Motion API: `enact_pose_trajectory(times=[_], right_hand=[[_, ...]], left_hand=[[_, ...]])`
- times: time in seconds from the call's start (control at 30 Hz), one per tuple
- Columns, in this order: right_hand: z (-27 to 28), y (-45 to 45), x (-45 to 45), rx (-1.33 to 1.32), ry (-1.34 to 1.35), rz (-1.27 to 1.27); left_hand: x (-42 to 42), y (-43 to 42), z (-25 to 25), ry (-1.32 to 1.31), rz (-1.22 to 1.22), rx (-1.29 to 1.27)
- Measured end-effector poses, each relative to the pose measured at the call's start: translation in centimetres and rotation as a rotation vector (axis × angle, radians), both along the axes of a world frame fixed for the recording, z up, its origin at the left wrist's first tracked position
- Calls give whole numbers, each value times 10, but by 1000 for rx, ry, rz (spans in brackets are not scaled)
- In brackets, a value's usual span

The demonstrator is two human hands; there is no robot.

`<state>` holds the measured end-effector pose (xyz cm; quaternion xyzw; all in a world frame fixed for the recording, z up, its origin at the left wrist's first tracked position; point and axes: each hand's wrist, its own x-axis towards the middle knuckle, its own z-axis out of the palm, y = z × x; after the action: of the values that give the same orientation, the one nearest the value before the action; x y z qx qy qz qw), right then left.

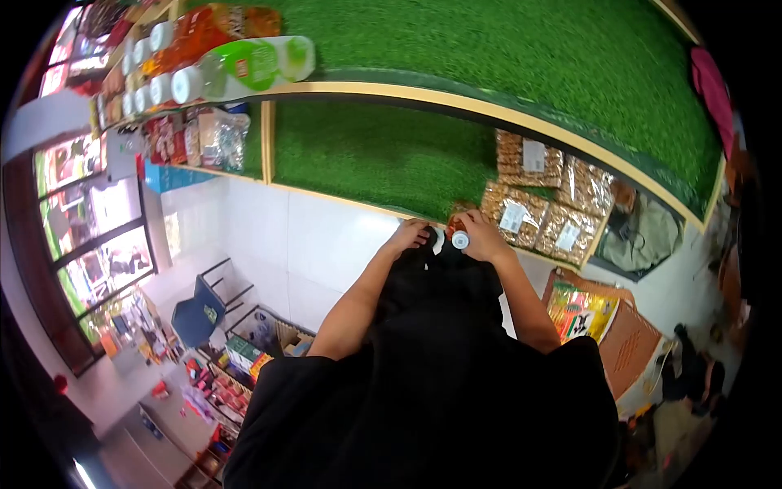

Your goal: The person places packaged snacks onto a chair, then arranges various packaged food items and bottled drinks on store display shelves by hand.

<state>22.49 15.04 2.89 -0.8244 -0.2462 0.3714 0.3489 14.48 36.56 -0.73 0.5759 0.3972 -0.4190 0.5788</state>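
My right hand (484,238) is closed around a bottle (456,224) with a white cap and reddish-brown contents, just in front of the lower green shelf (366,155). The cap points toward me. To its left, my left hand (410,235) has its fingers curled at some black material (440,254) close to my body. Whether that material is a bag or cloth, I cannot tell. Clear packs of brown snacks (513,216) with white labels lie on the shelf beyond my right hand.
Bottles with white caps, one with a green label (252,67), lie along the upper green shelf (489,49) at the left. A blue chair (198,311) stands on the white floor (301,236). At the right is a brown box (631,346) with a yellow packet (582,310).
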Motion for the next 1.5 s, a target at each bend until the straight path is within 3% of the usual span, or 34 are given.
enact_pose_trajectory(times=[0.13, 0.2, 0.3, 0.4, 0.53, 0.67, 0.8, 0.93, 1.07, 1.13, 1.27, 1.3, 1.4, 1.5], right_hand=[[13, 10, 28, -182, 32, 295], [40, 18, 48, -252, 106, 269], [62, 32, 72, -45, -30, 147], [86, 52, 92, 81, -127, 131], [105, 79, 104, 68, -192, 213], [119, 85, 88, -30, -255, 311], [135, 74, 58, -89, -152, 291], [84, 41, 22, -149, -321, 484], [104, 26, -21, -111, -177, 530], [121, 19, -38, -279, -180, 573], [73, -7, -38, -107, -3, 573], [64, -6, -38, -61, -269, 666], [43, 6, -43, -106, -651, 596], [21, 28, -47, -249, -543, 518]], left_hand=[[-11, 40, 2, -74, 170, 64], [-5, 53, 16, -81, 216, 112], [9, 59, 49, -166, 299, 169], [4, 60, 49, -250, 321, 219], [-11, 38, 56, -343, 214, 290], [-48, 5, 47, -449, 265, 211], [-86, -24, 32, -500, 252, 140], [-122, -53, 14, -549, 541, 59], [-159, -83, -7, -443, 843, 4], [-179, -104, -23, -391, 960, -5], [-221, -133, -30, -392, 1110, -54], [-234, -132, -30, -407, 1155, -53], [-274, -148, -49, -388, 1382, -64], [-321, -161, -60, -327, 1541, 2]])
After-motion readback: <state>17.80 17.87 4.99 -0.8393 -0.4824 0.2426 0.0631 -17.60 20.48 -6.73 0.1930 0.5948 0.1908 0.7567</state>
